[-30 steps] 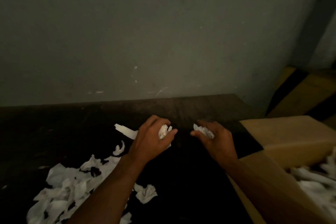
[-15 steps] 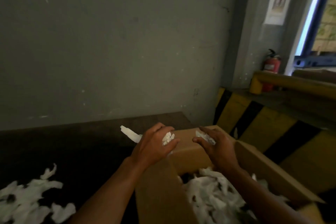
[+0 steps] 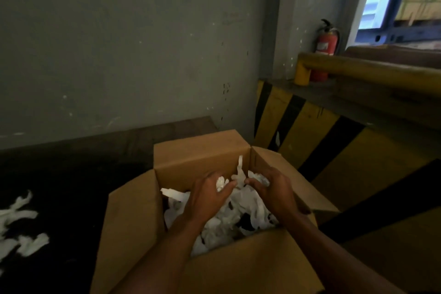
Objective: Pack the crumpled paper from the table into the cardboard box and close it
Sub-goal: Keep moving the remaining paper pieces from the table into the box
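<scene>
roughly midway through packing: seen from above, a person's two bare hands are over an open cardboard box (image 3: 200, 157). the left hand (image 3: 207, 196) curls its fingers and thumb round a white paper wad (image 3: 220, 184). the right hand (image 3: 274, 191), just beside it, curls round a smaller paper scrap (image 3: 260, 180), partly hidden by the fingers. neither piece has been let go yet. below the hands, a loose heap of crumpled paper (image 3: 238, 210) lies inside the box and seems to fill much of it, though its depth cannot be seen. the box flaps stand up or fold outward, none closed. the box is at the right end of a dark table (image 3: 83, 186) against a grey wall; whether it stands on the table or beside it is unclear. at the far left, well apart from the box, more white paper pieces (image 3: 21, 229) lie scattered on the table. judging by this, what is left is to drop these two handfuls, gather the scattered pieces, and fold the flaps shut.
</scene>
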`<state>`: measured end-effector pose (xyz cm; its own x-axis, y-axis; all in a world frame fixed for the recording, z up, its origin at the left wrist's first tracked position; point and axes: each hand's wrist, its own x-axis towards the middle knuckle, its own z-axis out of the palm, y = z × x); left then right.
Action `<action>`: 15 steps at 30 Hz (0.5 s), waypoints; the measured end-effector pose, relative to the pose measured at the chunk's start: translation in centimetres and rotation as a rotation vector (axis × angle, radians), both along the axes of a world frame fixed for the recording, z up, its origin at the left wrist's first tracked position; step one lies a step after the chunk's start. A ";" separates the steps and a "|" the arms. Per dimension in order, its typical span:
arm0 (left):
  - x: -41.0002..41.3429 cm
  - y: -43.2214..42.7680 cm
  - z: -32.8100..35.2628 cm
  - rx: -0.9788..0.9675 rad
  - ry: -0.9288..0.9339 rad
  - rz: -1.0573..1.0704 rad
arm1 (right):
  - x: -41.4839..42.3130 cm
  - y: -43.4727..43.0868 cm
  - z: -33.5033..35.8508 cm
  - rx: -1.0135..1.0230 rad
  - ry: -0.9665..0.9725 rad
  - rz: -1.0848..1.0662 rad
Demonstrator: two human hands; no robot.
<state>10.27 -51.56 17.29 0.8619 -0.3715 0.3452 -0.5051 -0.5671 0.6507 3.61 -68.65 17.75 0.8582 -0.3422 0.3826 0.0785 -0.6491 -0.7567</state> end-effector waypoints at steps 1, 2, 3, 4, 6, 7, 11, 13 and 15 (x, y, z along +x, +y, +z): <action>0.2 -0.1 -0.5 0.002 0.011 0.010 | 0.3 -0.3 -0.5 -0.004 0.028 0.008; 0.4 -0.2 -1.0 0.011 0.041 0.025 | 0.8 -0.6 -1.0 0.001 0.044 0.027; 0.6 -0.3 -1.4 0.026 0.075 0.045 | 1.2 -0.7 -1.4 -0.010 0.074 0.042; 0.7 -0.4 -1.6 0.057 0.126 0.070 | 1.7 -0.8 -1.7 -0.032 0.098 0.055; 0.9 -0.5 -1.9 0.095 0.214 0.092 | 2.6 -0.8 -2.2 -0.126 0.136 0.038; 1.1 -0.5 -2.1 0.091 0.226 0.091 | 2.8 -0.8 -2.3 -0.156 0.153 0.013; 1.6 0.2 -1.7 0.096 0.177 0.136 | 3.8 -0.9 -2.0 -0.165 0.129 0.006; 1.8 0.6 -1.4 0.093 0.141 0.162 | 4.2 -0.8 -1.6 -0.144 0.085 0.023; 1.9 1.1 -0.9 0.066 0.097 0.200 | 4.6 -0.2 -0.8 -0.117 0.073 0.016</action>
